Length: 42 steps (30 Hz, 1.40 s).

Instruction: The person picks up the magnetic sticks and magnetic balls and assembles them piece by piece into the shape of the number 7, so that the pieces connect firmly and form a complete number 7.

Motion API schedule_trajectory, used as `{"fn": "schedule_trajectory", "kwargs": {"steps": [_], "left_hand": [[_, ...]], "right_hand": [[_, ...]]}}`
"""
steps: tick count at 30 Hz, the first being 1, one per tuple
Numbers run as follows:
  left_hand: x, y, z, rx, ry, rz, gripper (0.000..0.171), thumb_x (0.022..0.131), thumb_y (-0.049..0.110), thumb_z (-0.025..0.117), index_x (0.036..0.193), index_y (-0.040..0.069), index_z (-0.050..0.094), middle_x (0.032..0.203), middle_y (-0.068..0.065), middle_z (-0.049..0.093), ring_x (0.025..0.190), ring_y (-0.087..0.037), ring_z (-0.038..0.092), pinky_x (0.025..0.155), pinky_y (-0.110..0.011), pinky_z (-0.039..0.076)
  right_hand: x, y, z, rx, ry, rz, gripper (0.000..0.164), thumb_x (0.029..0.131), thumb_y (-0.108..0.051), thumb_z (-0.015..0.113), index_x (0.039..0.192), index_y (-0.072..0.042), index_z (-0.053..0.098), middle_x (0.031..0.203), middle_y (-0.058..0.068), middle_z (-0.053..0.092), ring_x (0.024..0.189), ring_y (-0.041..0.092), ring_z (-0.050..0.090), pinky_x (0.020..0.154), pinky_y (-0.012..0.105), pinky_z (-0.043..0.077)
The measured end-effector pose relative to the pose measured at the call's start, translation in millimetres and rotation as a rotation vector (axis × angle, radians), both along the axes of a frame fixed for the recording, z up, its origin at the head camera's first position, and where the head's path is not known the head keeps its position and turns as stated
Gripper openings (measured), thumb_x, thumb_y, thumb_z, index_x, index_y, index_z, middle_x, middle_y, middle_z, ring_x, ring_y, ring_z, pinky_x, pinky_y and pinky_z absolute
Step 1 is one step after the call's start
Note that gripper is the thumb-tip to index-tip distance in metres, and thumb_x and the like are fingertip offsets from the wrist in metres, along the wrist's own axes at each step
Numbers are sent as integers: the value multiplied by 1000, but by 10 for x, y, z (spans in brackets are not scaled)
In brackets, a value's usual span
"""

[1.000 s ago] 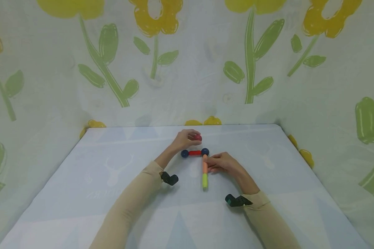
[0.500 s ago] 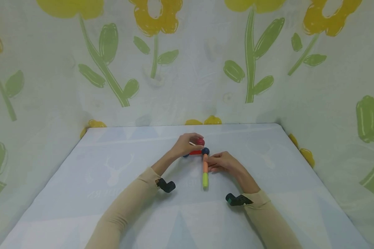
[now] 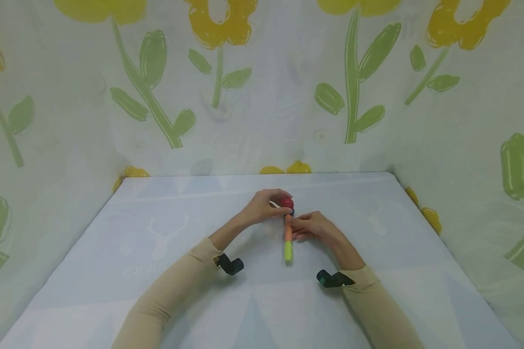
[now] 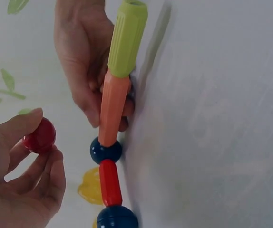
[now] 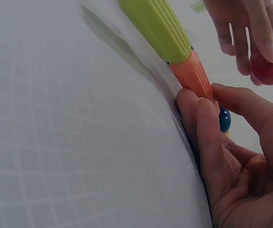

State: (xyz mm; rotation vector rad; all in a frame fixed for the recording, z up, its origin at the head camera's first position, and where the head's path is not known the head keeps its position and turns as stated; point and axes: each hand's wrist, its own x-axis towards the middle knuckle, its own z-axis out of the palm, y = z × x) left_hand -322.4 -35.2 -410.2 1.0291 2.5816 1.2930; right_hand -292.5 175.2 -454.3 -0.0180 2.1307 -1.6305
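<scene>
My left hand (image 3: 262, 206) pinches a glossy red ball (image 4: 40, 136) between thumb and fingers, held above the joined toy pieces. My right hand (image 3: 316, 226) grips the orange rod (image 4: 112, 107) between thumb and fingertips. A lime-green rod (image 3: 288, 252) continues from the orange rod's near end. The other end of the orange rod meets a dark blue ball (image 4: 105, 150). From that ball a short red rod (image 4: 110, 183) leads to a second blue ball (image 4: 118, 218). In the head view my left hand covers the red rod and the second blue ball.
The pieces lie on a table (image 3: 179, 281) with a pale printed cover. Behind it hangs a white cloth (image 3: 279, 87) with yellow flowers and green leaves. Each wrist carries a small black camera (image 3: 230, 264).
My left hand has moved right and slightly toward me with the red ball, over the blue ball at the corner. My right hand keeps its hold on the orange rod.
</scene>
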Motion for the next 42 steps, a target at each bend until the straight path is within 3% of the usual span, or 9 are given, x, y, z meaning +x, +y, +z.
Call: {"fn": "schedule_trajectory", "kwargs": {"steps": [8,13,18,23,32,42], "left_hand": [[159,-1,12,-52,16,2,41,88,24,74,127,14,64,115,-3,71,102,-16,65,85,-25,56],[207,-37,-28,-42,29,-35,40,89,23,74,126,12,64,114,-4,71,101,-17,65,83,-25,55],[251,-80,-75,-50,8,-55,40,89,20,73,125,7,65,114,-6,70,98,-17,65,81,-25,56],[290,-118,-120,-75,-14,-45,39,88,18,74,126,10,65,114,-6,70,97,-18,64,80,-24,56],[402,-147,-86,-72,-27,-47,40,88,21,74,126,14,66,112,-4,68,100,-17,64,80,-21,56],[596,-210,-78,-63,-89,-158,40,89,21,73,127,12,65,112,-2,70,96,-17,64,80,-25,58]], "right_hand": [[-13,18,6,25,-4,-2,44,92,-31,68,116,5,67,90,8,75,73,10,70,68,19,57],[-12,27,6,26,-11,-9,42,92,-30,68,116,5,67,88,7,75,72,10,70,68,19,57],[-4,24,4,23,-11,-15,42,92,-28,68,117,5,66,87,6,74,72,10,71,68,20,57],[4,19,0,30,-12,-13,47,92,-33,69,120,4,65,87,6,74,73,10,70,69,20,57],[-22,21,1,32,-21,-31,47,92,-30,69,123,4,63,87,6,74,71,10,70,68,20,57],[-15,-6,1,13,-26,-35,46,93,-29,67,124,5,63,91,9,75,72,10,71,67,20,57]]}}
